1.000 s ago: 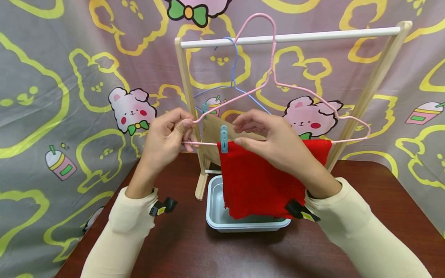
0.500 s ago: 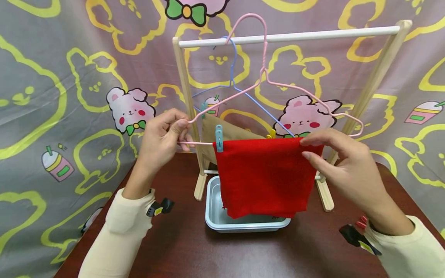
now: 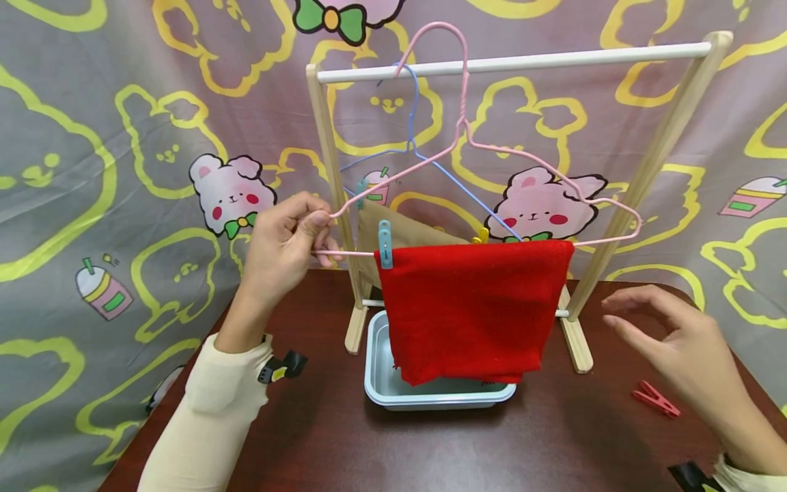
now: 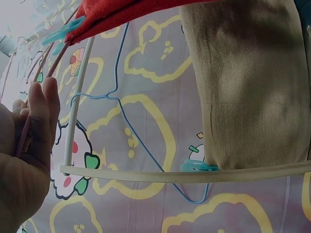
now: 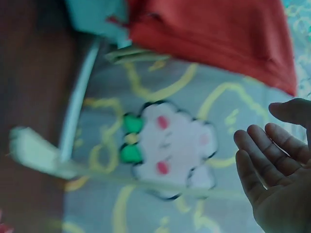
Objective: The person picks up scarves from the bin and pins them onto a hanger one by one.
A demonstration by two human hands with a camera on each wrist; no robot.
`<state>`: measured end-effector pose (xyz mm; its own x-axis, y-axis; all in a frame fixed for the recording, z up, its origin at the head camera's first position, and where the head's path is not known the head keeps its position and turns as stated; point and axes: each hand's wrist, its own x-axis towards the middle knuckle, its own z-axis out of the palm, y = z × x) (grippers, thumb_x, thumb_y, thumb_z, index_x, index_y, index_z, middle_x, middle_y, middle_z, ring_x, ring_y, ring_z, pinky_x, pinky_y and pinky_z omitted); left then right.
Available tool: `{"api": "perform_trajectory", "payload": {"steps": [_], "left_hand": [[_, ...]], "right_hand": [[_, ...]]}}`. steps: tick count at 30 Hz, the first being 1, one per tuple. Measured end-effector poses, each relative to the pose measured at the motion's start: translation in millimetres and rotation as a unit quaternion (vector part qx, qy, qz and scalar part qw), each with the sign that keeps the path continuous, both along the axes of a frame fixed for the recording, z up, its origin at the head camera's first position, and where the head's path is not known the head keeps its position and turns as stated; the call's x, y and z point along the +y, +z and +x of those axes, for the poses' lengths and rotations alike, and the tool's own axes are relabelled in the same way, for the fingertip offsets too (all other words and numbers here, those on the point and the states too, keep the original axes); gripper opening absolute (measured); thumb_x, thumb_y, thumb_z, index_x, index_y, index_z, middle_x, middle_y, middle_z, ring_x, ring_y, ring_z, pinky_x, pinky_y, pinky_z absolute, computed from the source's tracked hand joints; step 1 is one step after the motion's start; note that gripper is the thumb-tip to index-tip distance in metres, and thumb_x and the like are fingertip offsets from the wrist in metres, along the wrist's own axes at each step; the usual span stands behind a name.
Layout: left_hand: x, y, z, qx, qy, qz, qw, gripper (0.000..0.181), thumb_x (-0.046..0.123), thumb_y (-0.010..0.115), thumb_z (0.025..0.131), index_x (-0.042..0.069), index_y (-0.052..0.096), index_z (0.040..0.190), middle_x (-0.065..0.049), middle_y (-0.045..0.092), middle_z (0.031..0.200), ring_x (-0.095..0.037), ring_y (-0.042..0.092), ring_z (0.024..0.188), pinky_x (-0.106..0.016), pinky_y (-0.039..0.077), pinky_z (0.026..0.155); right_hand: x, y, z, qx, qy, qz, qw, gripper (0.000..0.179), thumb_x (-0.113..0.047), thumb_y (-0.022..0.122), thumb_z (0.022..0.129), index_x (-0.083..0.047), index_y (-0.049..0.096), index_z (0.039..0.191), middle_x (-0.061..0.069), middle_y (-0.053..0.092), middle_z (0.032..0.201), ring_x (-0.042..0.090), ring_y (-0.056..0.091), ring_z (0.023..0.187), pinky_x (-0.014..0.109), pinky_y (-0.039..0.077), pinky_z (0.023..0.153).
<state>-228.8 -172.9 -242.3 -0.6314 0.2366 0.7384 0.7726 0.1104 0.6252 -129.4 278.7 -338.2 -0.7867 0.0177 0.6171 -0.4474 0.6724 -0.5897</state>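
Note:
My left hand [image 3: 284, 239] pinches the left corner of a pink wire hanger [image 3: 424, 162], its hook rising in front of the rack's bar. Over the hanger's lower bar drapes a red cloth [image 3: 473, 307], fastened at its upper left corner by a blue clothespin [image 3: 385, 244]. My right hand [image 3: 676, 348] is in the air right of the cloth, fingers loosely bent and parted from the thumb, holding nothing. Just below that hand a red clothespin [image 3: 656, 399] lies on the table. The right wrist view shows the palm [image 5: 282, 194] bare.
Behind stands a wooden rack with a white bar [image 3: 553, 63]. A blue hanger [image 3: 413, 116] on it carries a beige cloth [image 4: 252, 92], held by a yellow clothespin [image 3: 481, 236] and a teal clothespin [image 4: 199, 166]. A light blue basin [image 3: 439, 400] sits on the brown table [image 3: 295, 437].
My right hand has left the cloth's top edge, moving right and down toward the red clothespin. The hanger and cloth shifted slightly left; my left hand keeps its pinch.

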Motion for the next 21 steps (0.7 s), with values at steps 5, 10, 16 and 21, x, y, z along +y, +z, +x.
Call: {"api": "perform_trajectory", "payload": {"steps": [5, 10, 16, 21], "left_hand": [[1.1, -0.5, -0.1, -0.003, 0.004, 0.002, 1.0, 0.017, -0.007, 0.055, 0.102, -0.018, 0.058, 0.089, -0.005, 0.047, 0.058, -0.012, 0.067, 0.051, -0.026, 0.056, 0.045], [0.1, 0.7, -0.1, -0.002, 0.007, -0.001, 1.0, 0.016, -0.008, 0.056, 0.102, -0.016, 0.058, 0.089, -0.006, 0.048, 0.058, -0.01, 0.067, 0.051, -0.026, 0.056, 0.045], [-0.4, 1.9, -0.2, 0.011, 0.006, -0.008, 0.9999, 0.016, -0.008, 0.056, 0.102, -0.018, 0.058, 0.089, -0.007, 0.048, 0.059, -0.013, 0.067, 0.051, -0.026, 0.056, 0.045], [0.5, 1.5, 0.7, 0.011, 0.001, -0.005, 0.9999, 0.017, -0.006, 0.057, 0.102, -0.017, 0.059, 0.088, -0.006, 0.048, 0.059, -0.013, 0.067, 0.051, -0.026, 0.056, 0.045]], "right_hand": [[29.2, -34.0, 4.4, -0.055, -0.047, 0.024, 0.9971, 0.028, 0.001, 0.083, 0.085, -0.016, 0.074, 0.106, -0.029, 0.069, 0.096, -0.02, 0.06, 0.093, 0.0, 0.041, 0.077], [57.5, -63.2, 4.9, -0.098, -0.054, 0.057, 0.9921, 0.029, -0.007, 0.087, 0.084, -0.019, 0.073, 0.106, -0.037, 0.065, 0.095, -0.028, 0.054, 0.093, 0.002, 0.039, 0.073], [85.9, -89.7, 1.5, -0.177, -0.065, 0.105, 0.9764, 0.031, -0.019, 0.088, 0.085, -0.018, 0.07, 0.109, -0.028, 0.069, 0.099, -0.031, 0.045, 0.091, 0.011, 0.039, 0.066], [99.9, -104.0, -2.5, -0.242, -0.038, 0.131, 0.9608, 0.035, -0.016, 0.086, 0.086, -0.007, 0.068, 0.114, 0.01, 0.076, 0.105, -0.019, 0.055, 0.08, 0.015, 0.042, 0.06]]}}
